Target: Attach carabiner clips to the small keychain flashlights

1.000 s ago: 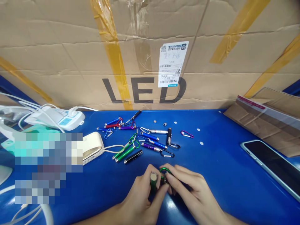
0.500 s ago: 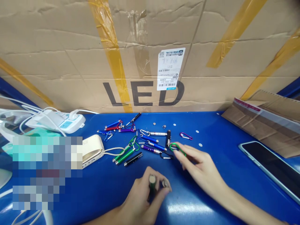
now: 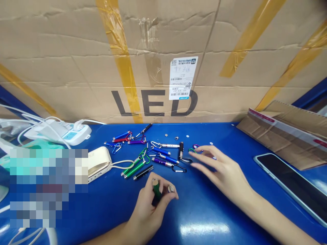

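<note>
Since a second ago, the right hand point(image 3: 227, 172) has gone from beside the left hand point(image 3: 149, 211) out over the right side of the blue table point(image 3: 204, 207). With it has gone a green clip point(image 3: 191, 150), now just beyond its fingertips, near a pink clip point(image 3: 196, 146) partly hidden by the fingers. Just left of these lie a black penlight point(image 3: 181, 149), a purple penlight point(image 3: 160, 160) and a silver penlight point(image 3: 170, 145); two green penlights point(image 3: 135, 169) and a loose black tube point(image 3: 143, 172) lie beyond the left hand. Farther left are a cream power bank point(image 3: 100, 158) and a white power strip point(image 3: 74, 135). A phone point(image 3: 288, 185) and an open cardboard box point(image 3: 286, 132) lie to the right, and a big taped carton point(image 3: 76, 68) closes off the back.

In the left hand is a green tube point(image 3: 157, 191), its round end facing up toward the camera and its long axis sloping down into the fist; the lower end is hidden. That hand is curled around the tube, thumb and forefinger pinching a small metal piece point(image 3: 170, 188). Palm down, the right hand reaches forward with fingers spread; whether a fingertip touches the green clip, I cannot tell.
</note>
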A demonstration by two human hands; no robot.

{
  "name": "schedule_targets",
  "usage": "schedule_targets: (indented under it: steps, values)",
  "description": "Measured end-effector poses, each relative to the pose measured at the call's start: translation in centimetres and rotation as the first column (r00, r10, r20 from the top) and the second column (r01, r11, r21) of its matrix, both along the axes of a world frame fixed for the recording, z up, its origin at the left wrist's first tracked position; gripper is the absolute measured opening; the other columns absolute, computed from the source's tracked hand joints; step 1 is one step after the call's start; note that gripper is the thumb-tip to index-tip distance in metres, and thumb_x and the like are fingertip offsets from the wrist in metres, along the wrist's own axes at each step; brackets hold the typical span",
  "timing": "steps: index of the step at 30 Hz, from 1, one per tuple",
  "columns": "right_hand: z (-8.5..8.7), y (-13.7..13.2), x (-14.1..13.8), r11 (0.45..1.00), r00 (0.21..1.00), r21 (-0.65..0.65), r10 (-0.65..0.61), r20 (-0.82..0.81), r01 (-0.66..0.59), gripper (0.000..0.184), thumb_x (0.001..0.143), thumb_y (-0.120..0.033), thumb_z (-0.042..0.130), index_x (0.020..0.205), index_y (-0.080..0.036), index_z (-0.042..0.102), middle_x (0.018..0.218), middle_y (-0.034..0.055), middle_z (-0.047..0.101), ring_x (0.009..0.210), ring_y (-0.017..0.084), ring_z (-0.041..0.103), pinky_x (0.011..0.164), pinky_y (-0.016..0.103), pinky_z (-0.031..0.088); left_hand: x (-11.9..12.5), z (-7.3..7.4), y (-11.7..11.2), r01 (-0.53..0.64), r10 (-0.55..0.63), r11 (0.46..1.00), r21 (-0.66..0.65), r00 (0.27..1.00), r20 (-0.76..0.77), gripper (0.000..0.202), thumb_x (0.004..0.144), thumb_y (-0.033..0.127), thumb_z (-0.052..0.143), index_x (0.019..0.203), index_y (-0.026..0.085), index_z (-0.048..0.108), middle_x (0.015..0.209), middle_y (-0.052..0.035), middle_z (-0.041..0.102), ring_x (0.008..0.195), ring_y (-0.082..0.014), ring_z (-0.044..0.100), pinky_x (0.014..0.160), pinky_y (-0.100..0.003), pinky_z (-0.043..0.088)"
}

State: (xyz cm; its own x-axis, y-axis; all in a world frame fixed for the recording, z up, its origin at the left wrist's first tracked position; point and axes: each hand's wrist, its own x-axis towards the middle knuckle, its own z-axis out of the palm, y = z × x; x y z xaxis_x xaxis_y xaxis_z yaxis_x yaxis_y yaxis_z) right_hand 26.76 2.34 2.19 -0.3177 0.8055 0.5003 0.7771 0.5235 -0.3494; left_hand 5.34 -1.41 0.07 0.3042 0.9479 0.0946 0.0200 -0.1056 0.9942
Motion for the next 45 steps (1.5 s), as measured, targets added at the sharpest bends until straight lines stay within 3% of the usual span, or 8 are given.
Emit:
schedule_targets:
  steps: [3,7,16,25,29,35,42,45]
  values:
    - [0.6,-1.3,-1.3,0.925,0.907,-0.105,0.328,-0.263,-0.365,0.022,0.087,-0.025,0.054,0.105,-0.023,0.066,0.102,0.0063,0.058,0.08,0.013,0.058,0.071,0.025,0.052,-0.1,-0.3,-0.2,0.097,-0.097,0.995,0.007,0.994,0.042,0.025,0.086,0.011,0.047,0.073,0.022,0.028,0.072,0.003,0.056,0.07,-0.0107,0.059,0.068,-0.023,0.042]
    - [0.6,-2.6,-2.3,0.808,0.777,-0.173,0.448,-0.441,-0.564,0.018,0.085,-0.016,0.057,0.096,-0.022,0.07,0.093,0.0044,0.058,0.078,0.01,0.057,0.069,0.021,0.051,-0.4,-0.3,-0.3,0.258,-0.258,0.966,-0.001,0.966,-0.005,0.023,0.086,0.015,0.048,0.075,0.022,0.029,0.074,0.0012,0.056,0.071,-0.0121,0.057,0.067,-0.024,0.041]
    - [0.5,-2.7,-2.6,0.759,0.797,-0.286,0.471,-0.377,-0.585,0.013,0.086,-0.017,0.056,0.091,-0.018,0.068,0.088,0.0042,0.057,0.078,0.01,0.059,0.07,0.019,0.048,-0.7,0.4,0.0,0.372,-0.366,0.928,-0.017,0.9,-0.235,0.02,0.084,0.015,0.046,0.074,0.022,0.03,0.068,0.0056,0.037,0.059,-0.0099,0.034,0.057,-0.023,0.029]
    - [1.2,-2.8,-2.8,0.68,0.823,-0.469,0.508,-0.253,-0.564,0.017,0.09,-0.021,0.049,0.095,-0.023,0.065,0.091,0.0038,0.056,0.079,0.011,0.057,0.069,0.021,0.047,-0.4,1.0,0.1,0.347,-0.355,0.935,-0.075,0.904,-0.24,0.032,0.074,0.014,0.062,0.071,0.021,0.031,0.057,0.0103,0.031,0.05,-0.0065,0.026,0.049,-0.02,0.022]
    - [1.4,-2.9,-3.0,0.677,0.835,-0.508,0.517,-0.188,-0.533,0.025,0.093,-0.02,0.043,0.105,-0.028,0.063,0.095,0.0038,0.056,0.083,0.013,0.057,0.071,0.024,0.048,-0.4,0.8,0.3,0.303,-0.316,0.948,-0.096,0.931,-0.182,0.034,0.07,0.018,0.068,0.07,0.02,0.034,0.056,0.0104,0.033,0.051,-0.0068,0.026,0.048,-0.02,0.022]
    - [0.5,-3.0,-3.0,0.661,0.837,-0.514,0.445,-0.318,-0.546,0.02,0.092,-0.023,0.045,0.103,-0.024,0.062,0.097,0.0048,0.055,0.082,0.012,0.058,0.074,0.024,0.05,-0.2,0.9,0.2,0.247,-0.258,0.964,-0.097,0.959,-0.118,0.035,0.071,0.022,0.066,0.067,0.02,0.031,0.059,0.0096,0.033,0.054,-0.0072,0.028,0.051,-0.02,0.025]
    - [0.0,-2.9,-3.4,0.782,0.799,-0.306,0.37,-0.474,-0.543,0.009,0.077,-0.025,0.067,0.079,-0.016,0.067,0.079,0.003,0.058,0.065,0.01,0.057,0.059,0.02,0.051,-0.3,0.8,-0.1,0.29,-0.306,0.95,-0.118,0.938,-0.164,0.034,0.072,0.026,0.065,0.069,0.021,0.032,0.057,0.0097,0.032,0.052,-0.0076,0.027,0.049,-0.021,0.024]
    - [0.2,-2.9,-3.3,0.814,0.784,-0.239,0.362,-0.505,-0.53,0.008,0.076,-0.024,0.068,0.076,-0.016,0.068,0.074,0.0027,0.062,0.065,0.011,0.061,0.06,0.02,0.052,-0.6,1.3,-0.1,0.322,-0.323,0.946,-0.039,0.922,-0.216,0.038,0.067,0.034,0.07,0.071,0.02,0.034,0.063,0.0073,0.034,0.056,-0.0086,0.028,0.051,-0.021,0.026]
